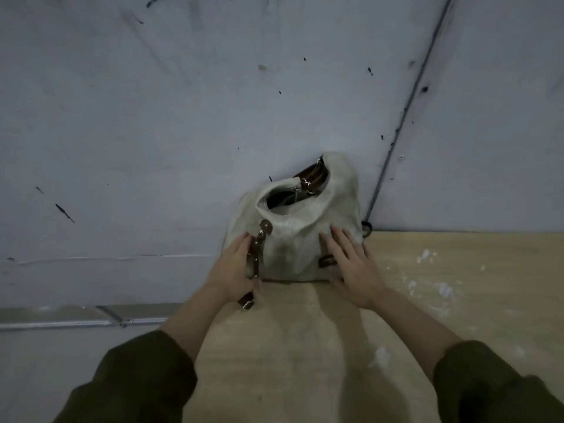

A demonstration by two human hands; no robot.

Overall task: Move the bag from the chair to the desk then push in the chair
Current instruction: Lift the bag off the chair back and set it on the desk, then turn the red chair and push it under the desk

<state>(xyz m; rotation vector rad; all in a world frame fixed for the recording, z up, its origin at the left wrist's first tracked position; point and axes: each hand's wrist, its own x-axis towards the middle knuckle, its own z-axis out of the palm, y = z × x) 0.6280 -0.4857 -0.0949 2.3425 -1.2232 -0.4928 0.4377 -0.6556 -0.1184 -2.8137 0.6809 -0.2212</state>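
Dark green sleeves [137, 380] are seen at frame bottom. 2 hands are pressed flat on a cream bag [293, 236] at center frame, set on the desk [305, 346] vs. the wall [152, 117]. Left hand [235, 267] & right hand [351, 264]: fingers spread, nothing gripped.

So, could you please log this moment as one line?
cream canvas bag: on wooden desk, against wall | left hand: on strap side | right hand: flat on front | chair: unseen
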